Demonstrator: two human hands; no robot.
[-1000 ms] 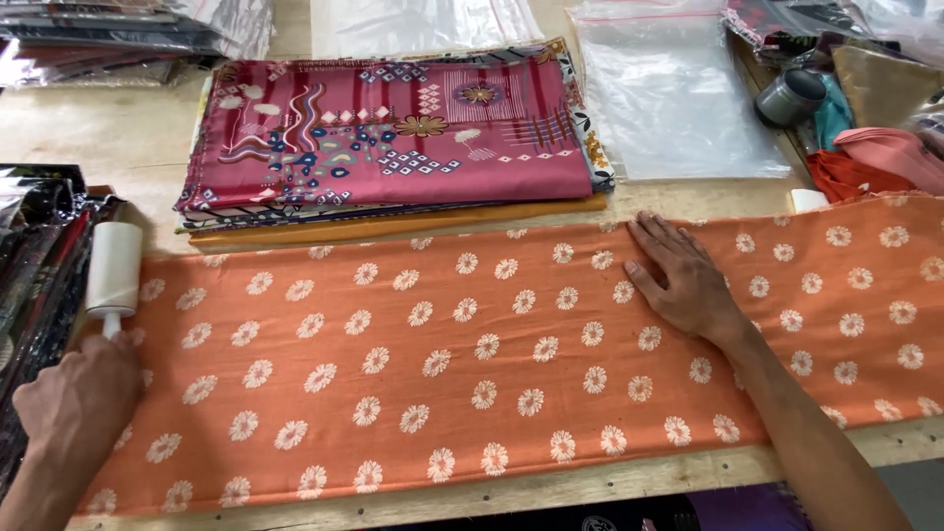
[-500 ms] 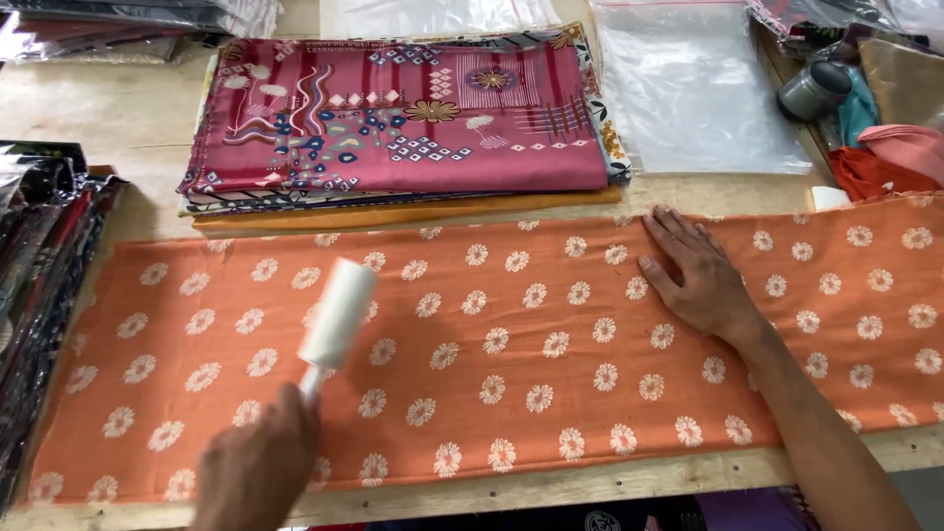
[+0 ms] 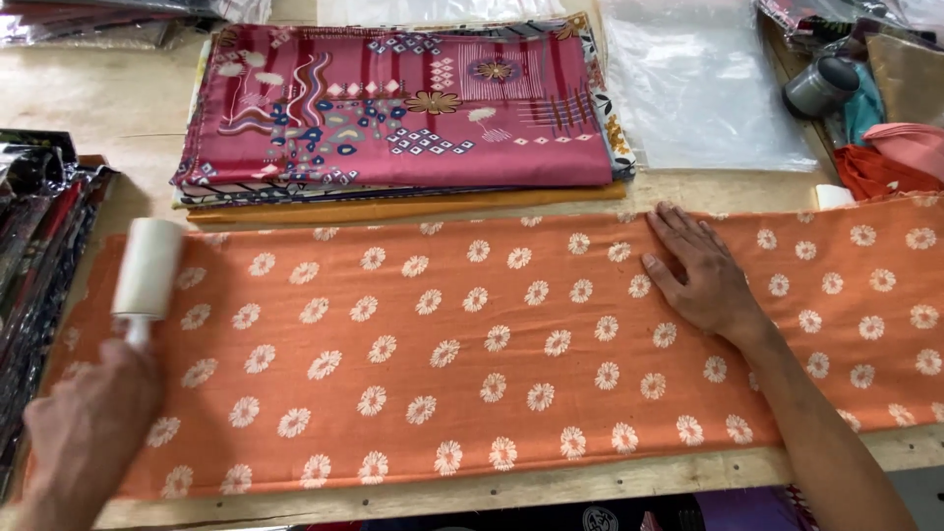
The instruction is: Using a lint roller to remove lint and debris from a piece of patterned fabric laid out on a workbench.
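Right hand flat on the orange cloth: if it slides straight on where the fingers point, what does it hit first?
Likely the stacked folded fabrics, mustard bottom layer first: the right hand points up-left across the orange daisy-print cloth toward the stack's right end. Depth is unclear.

Orange cloth (image 3: 511, 344): ground a flat orange, printed all over with small white daisy-like flowers in staggered rows. Lint roller (image 3: 147, 267): white roll, pale handle. Folded scarf (image 3: 393, 108) on top of the stack: deep magenta-red ground with white wavy lines, dark blue and white diamond checks, thin pale stripes, a brown-gold flower and a round purple medallion. Below it, a mustard-yellow folded cloth (image 3: 413, 208) shows as a plain edge. Plastic bag (image 3: 703, 84): clear, colourless, faintly glossy. Table (image 3: 88, 98): pale bare wood. Metal can (image 3: 821, 87): grey with a dark top. Heap of fabrics (image 3: 900, 147) at right: red-orange, salmon pink, teal. Packets (image 3: 34, 246) at left: dark, shiny wrap.
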